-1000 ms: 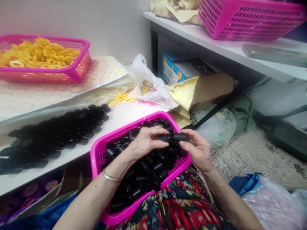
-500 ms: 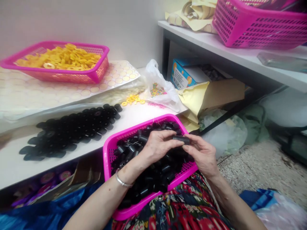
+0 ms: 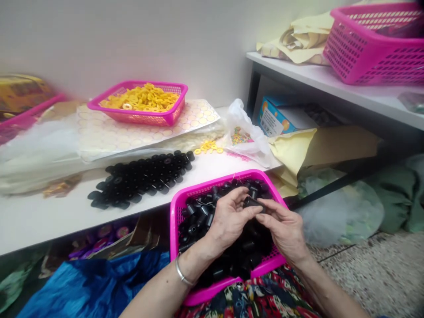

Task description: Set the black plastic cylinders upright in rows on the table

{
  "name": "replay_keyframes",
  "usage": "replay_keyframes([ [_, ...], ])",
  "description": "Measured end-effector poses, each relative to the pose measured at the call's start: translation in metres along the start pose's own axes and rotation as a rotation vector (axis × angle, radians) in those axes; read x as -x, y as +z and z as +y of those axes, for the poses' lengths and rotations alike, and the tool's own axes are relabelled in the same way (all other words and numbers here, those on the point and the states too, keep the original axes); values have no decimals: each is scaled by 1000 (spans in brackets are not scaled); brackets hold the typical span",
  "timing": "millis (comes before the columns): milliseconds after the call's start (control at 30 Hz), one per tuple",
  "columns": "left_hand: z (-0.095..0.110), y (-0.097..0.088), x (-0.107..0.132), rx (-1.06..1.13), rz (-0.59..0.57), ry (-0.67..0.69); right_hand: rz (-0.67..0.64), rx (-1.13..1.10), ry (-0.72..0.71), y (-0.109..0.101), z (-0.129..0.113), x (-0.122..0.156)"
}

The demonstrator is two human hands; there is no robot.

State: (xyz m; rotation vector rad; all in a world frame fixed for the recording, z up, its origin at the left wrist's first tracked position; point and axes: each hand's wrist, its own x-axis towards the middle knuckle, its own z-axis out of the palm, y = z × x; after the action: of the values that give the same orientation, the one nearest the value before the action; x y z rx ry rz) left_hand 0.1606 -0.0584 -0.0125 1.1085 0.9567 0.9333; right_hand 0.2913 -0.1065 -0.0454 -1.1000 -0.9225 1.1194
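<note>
A pink basket (image 3: pixel 177 212) full of short black cylinders rests on my lap. Over it, my left hand (image 3: pixel 228 221) and my right hand (image 3: pixel 285 229) meet, both pinching one black cylinder (image 3: pixel 251 202) between their fingertips. A silver bangle sits on my left wrist. On the low white shelf (image 3: pixel 39 216) beyond the basket lies a flat spread of black round parts (image 3: pixel 142 179).
A pink basket of yellow rings (image 3: pixel 142 104) stands on a sheet of round stickers (image 3: pixel 109 134). Loose yellow rings (image 3: pixel 208 146) and a plastic bag (image 3: pixel 247 134) lie nearby. Upper right, a shelf (image 3: pixel 331 84) carries another pink basket (image 3: pixel 374 44). Blue cloth (image 3: pixel 92 282) lies at lower left.
The view has swung left and pulled back, so basket and hands sit further right and lower. Two cylinders held end to end a second ago now appear as one piece between my fingertips.
</note>
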Motion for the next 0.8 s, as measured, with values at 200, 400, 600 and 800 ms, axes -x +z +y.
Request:
replay_keyframes([
  [200, 7, -59, -3, -172, 361, 148, -172, 465, -100, -12, -13, -10],
  [400, -31, -196, 1, -726, 1200, 134, 89, 440, -74, -61, 3, -9],
  [600, -51, -248, -2, -1094, 1209, 43, 54, 485, -22, -72, 14, -5],
  [800, -42, -245, -10, -1205, 1160, 19, -41, 635, -129, -60, 5, -15],
])
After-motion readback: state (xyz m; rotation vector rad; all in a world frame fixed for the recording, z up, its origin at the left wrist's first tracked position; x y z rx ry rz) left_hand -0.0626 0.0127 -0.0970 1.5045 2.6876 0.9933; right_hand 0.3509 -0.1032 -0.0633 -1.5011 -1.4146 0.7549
